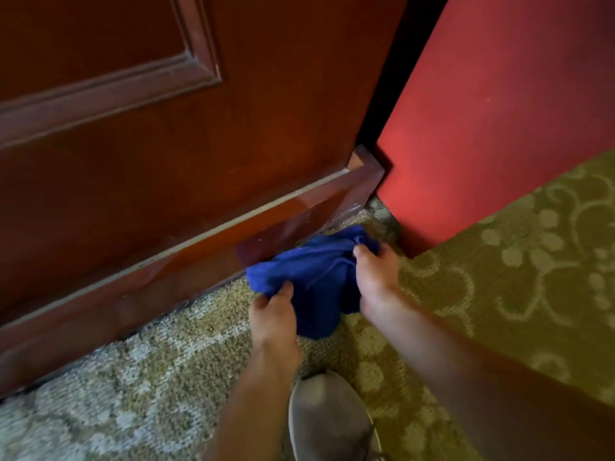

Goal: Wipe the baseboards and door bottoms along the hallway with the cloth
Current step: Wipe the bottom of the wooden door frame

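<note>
A crumpled blue cloth (316, 271) hangs just above the carpet in front of the glossy brown baseboard strip (206, 247) at the foot of a panelled wooden door (166, 134). My left hand (273, 314) pinches the cloth's lower left edge. My right hand (376, 274) grips its upper right part, thumb on top. The cloth's far side touches or nearly touches the strip near its right end (362, 184); I cannot tell which.
A red wall (482, 121) stands to the right of the door, with a dark gap between them. Patterned green-beige carpet (499, 277) covers the floor. A grey shoe (329, 420) is at the bottom centre, below my hands.
</note>
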`<state>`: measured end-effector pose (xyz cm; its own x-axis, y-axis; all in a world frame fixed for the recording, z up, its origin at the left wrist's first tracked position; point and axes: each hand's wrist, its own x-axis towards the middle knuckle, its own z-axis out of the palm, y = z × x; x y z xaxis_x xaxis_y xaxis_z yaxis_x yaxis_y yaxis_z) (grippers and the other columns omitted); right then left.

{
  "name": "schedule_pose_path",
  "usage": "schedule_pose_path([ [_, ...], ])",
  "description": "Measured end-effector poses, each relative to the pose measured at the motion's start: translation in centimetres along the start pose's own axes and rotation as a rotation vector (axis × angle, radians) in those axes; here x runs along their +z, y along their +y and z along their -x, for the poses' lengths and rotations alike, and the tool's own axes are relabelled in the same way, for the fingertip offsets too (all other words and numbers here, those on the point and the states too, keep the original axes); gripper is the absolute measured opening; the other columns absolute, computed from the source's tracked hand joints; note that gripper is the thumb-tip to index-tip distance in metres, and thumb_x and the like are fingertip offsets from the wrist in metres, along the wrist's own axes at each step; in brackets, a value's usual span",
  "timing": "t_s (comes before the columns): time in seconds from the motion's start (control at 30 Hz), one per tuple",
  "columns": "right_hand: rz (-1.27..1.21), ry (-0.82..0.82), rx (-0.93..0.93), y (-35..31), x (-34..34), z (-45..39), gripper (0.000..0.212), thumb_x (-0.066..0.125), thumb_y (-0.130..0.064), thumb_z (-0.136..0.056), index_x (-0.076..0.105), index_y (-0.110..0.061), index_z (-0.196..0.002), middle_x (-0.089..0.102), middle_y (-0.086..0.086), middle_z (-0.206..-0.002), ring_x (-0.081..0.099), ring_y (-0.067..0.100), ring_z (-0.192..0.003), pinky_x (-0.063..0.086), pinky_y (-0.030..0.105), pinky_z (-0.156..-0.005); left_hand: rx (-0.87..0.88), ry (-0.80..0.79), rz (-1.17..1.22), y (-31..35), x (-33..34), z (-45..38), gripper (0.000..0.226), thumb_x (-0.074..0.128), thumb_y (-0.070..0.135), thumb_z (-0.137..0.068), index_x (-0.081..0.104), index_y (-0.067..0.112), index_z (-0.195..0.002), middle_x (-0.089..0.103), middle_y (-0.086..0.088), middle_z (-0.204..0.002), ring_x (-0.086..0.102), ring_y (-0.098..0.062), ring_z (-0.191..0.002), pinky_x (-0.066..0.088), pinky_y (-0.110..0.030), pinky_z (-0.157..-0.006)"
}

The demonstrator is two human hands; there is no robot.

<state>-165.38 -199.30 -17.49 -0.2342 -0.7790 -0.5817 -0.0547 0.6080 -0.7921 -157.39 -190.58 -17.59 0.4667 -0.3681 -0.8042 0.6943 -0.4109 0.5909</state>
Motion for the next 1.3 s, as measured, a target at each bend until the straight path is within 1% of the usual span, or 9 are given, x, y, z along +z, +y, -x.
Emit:
schedule_pose_path([
  [0.13, -0.137, -0.009, 0.102, -2.1, 0.9, -1.7, 0.015, 0.056, -0.001, -0.091, 0.062, -0.003, -0.104, 0.062, 0.014, -0.088, 0.058, 0.024, -0.07, 0.047, 0.031, -0.063, -0.018, -0.047, 0.093, 1.6, 2.0, -1.5, 0.025, 0.053, 0.012, -0.097, 0.06, 0.008, -0.12, 0.066, -0.012, -0.115, 0.063, -0.026, -0.099, 0.053, -0.037, -0.082],
  [0.3, -0.139, 0.036, 0.124, -6.4, 0.7, -3.9, 0.041, 0.046, -0.011, -0.097, 0.043, -0.001, -0.137, 0.054, 0.017, -0.131, 0.058, 0.027, -0.109, 0.04, 0.03, -0.079, -0.136, -0.18, 0.162, 4.1, 7.3, -0.7, 0.033, 0.043, 0.012, -0.101, 0.051, 0.001, -0.131, 0.06, -0.013, -0.124, 0.062, -0.022, -0.085, 0.047, -0.027, -0.059],
  [0.47, -0.188, 0.191, -0.141, -6.5, 2.2, -2.9, 0.008, 0.059, -0.008, -0.085, 0.064, -0.013, -0.088, 0.063, 0.006, -0.086, 0.06, 0.023, -0.08, 0.051, 0.036, -0.076, -0.058, -0.203, 0.278, 3.5, 5.1, -0.9, 0.055, 0.066, 0.025, -0.085, 0.05, 0.014, -0.137, 0.061, -0.009, -0.132, 0.063, -0.025, -0.113, 0.053, -0.039, -0.089],
  [0.53, -0.182, 0.21, -0.201, -6.7, 2.3, -3.0, 0.012, 0.058, -0.006, -0.085, 0.064, -0.015, -0.089, 0.065, 0.006, -0.085, 0.062, 0.023, -0.08, 0.052, 0.036, -0.081, -0.039, -0.189, 0.287, 3.5, 5.4, -1.3, 0.06, 0.068, 0.022, -0.084, 0.047, 0.015, -0.14, 0.059, -0.009, -0.133, 0.061, -0.027, -0.117, 0.048, -0.045, -0.1],
  [0.7, 0.061, 0.276, -0.069, -4.3, 1.5, -4.0, 0.03, 0.055, -0.009, -0.091, 0.062, -0.006, -0.12, 0.065, 0.015, -0.121, 0.061, 0.031, -0.113, 0.046, 0.035, -0.096, -0.206, -0.163, 0.118, 1.7, 6.4, -1.4, 0.038, 0.056, 0.017, -0.096, 0.052, 0.008, -0.133, 0.062, -0.014, -0.127, 0.064, -0.03, -0.106, 0.054, -0.042, -0.087],
  [0.8, 0.083, 0.306, -0.06, -5.1, 2.1, -3.5, 0.033, 0.054, -0.011, -0.093, 0.059, -0.005, -0.125, 0.064, 0.015, -0.121, 0.061, 0.03, -0.111, 0.044, 0.031, -0.086, -0.185, -0.151, 0.155, 2.4, 5.5, -2.1, 0.033, 0.055, 0.018, -0.096, 0.055, 0.008, -0.127, 0.064, -0.013, -0.123, 0.065, -0.028, -0.102, 0.055, -0.038, -0.081],
  [0.97, -0.083, 0.312, -0.391, -8.1, 2.1, -1.3, 0.019, 0.058, -0.004, -0.085, 0.066, -0.006, -0.102, 0.064, 0.004, -0.089, 0.06, 0.017, -0.082, 0.051, 0.032, -0.082, -0.104, -0.27, 0.365, 3.8, 5.8, -0.1, 0.042, 0.064, 0.021, -0.088, 0.055, 0.013, -0.129, 0.067, -0.009, -0.124, 0.066, -0.024, -0.11, 0.05, -0.045, -0.1],
  [1.2, 0.473, 0.385, -0.744, -11.2, 2.3, -1.6, 0.027, 0.055, -0.012, -0.085, 0.069, -0.008, -0.107, 0.07, 0.012, -0.112, 0.061, 0.031, -0.109, 0.035, 0.027, -0.094, -0.314, -0.344, 0.486, 5.2, 8.8, 2.2, 0.021, 0.048, 0.012, -0.099, 0.059, 0.003, -0.114, 0.067, -0.012, -0.119, 0.063, -0.026, -0.11, 0.051, -0.037, -0.096],
  [1.3, 0.661, 0.391, -0.743, -12.6, 1.4, -2.1, 0.027, 0.052, -0.016, -0.089, 0.068, -0.012, -0.111, 0.067, 0.012, -0.12, 0.054, 0.033, -0.116, 0.031, 0.029, -0.096, -0.364, -0.4, 0.464, 5.8, 9.2, 2.9, 0.017, 0.046, 0.011, -0.1, 0.061, 0.005, -0.093, 0.072, -0.008, -0.09, 0.065, -0.024, -0.091, 0.053, -0.035, -0.085],
])
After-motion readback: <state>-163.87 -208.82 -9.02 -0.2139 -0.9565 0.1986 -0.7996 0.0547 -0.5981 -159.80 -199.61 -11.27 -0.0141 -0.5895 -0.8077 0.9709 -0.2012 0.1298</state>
